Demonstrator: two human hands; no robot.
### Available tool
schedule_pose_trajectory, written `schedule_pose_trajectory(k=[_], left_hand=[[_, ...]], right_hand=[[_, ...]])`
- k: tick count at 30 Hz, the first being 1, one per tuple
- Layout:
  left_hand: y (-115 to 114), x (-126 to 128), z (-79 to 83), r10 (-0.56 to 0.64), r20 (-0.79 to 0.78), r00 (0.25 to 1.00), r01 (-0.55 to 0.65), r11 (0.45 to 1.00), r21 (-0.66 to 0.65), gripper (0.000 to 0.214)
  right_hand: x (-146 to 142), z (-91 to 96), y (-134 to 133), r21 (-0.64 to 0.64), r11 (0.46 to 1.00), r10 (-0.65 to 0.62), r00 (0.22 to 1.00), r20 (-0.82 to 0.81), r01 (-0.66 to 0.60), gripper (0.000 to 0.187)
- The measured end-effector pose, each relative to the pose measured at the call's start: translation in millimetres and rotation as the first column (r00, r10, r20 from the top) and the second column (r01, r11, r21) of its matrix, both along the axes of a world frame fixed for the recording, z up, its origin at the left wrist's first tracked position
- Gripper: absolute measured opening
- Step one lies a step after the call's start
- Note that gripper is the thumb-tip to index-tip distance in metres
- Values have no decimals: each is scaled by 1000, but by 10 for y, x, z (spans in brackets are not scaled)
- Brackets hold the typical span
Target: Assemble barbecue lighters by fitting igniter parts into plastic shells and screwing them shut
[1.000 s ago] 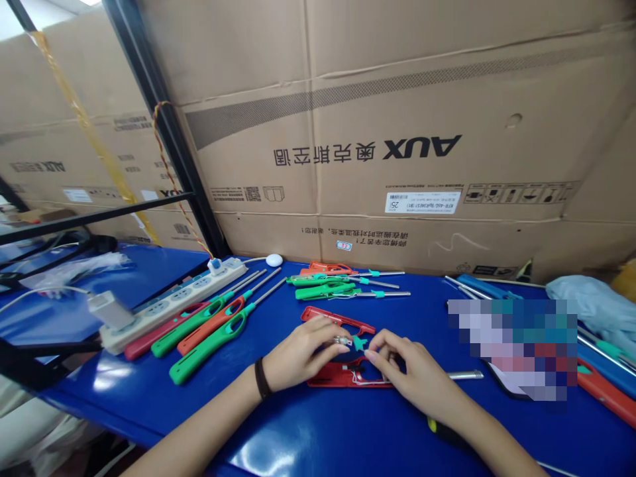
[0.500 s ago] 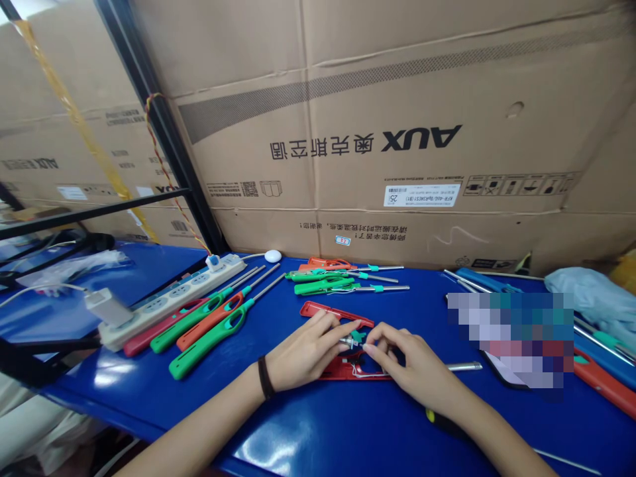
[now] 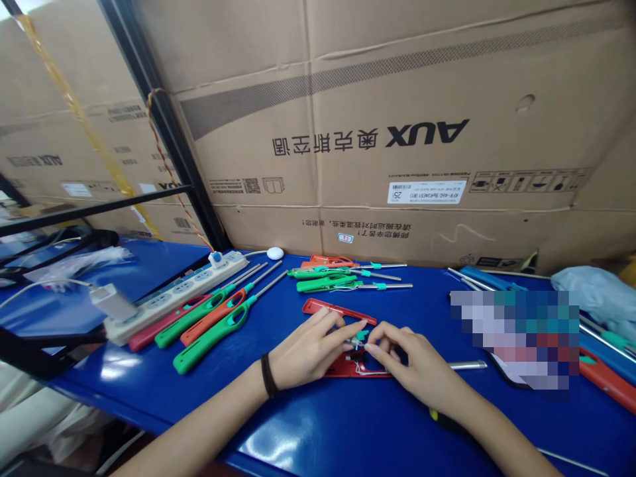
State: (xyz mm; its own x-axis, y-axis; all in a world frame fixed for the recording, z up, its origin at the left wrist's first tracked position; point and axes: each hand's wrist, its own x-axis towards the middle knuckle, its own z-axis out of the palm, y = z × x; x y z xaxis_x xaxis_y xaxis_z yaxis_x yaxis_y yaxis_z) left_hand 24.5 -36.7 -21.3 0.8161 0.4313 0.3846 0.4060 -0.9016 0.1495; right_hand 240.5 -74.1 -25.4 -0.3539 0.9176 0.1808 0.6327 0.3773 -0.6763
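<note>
My left hand (image 3: pixel 308 348) and my right hand (image 3: pixel 410 361) meet over an opened red lighter shell (image 3: pixel 355 366) on the blue table (image 3: pixel 318 430). Together their fingertips pinch a small metal part with a teal trigger piece (image 3: pixel 358 339) just above the shell. A metal tube (image 3: pixel 467 365) sticks out to the right from under my right hand. A second red shell half (image 3: pixel 338 310) lies just beyond my left hand. I wear a black band on the left wrist.
Several finished green, orange and red long lighters (image 3: pixel 213 321) lie at left beside a white power strip (image 3: pixel 173 295). More green and orange lighter parts (image 3: pixel 332 278) sit behind. Blue and red pieces (image 3: pixel 603 377) lie at right. Large cardboard boxes (image 3: pixel 397 132) wall the back.
My hands have stayed closed on the small part, shifting it slightly over the red shell. The camera view has drifted a little.
</note>
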Motion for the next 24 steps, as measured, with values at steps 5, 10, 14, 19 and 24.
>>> schedule_pose_trajectory(k=[5, 10, 14, 19, 24], left_hand=[[4, -3, -6, 11, -4, 1000, -10, 1000, 7, 41], [-2, -1, 3, 6, -7, 1000, -6, 1000, 27, 41], [-15, 5, 21, 14, -11, 1000, -13, 999, 41, 40], [-26, 7, 35, 23, -28, 999, -22, 999, 48, 38], [-30, 5, 21, 33, -68, 997, -29, 998, 61, 38]], right_hand=[[7, -6, 3, 0, 1000, -4, 1000, 3, 4, 16], [3, 4, 4, -3, 1000, 2, 1000, 9, -2, 16], [3, 3, 3, 1, 1000, -4, 1000, 11, 4, 15], [6, -12, 1, 12, 1000, 5, 1000, 12, -5, 15], [3, -14, 3, 9, 1000, 11, 1000, 8, -11, 16]])
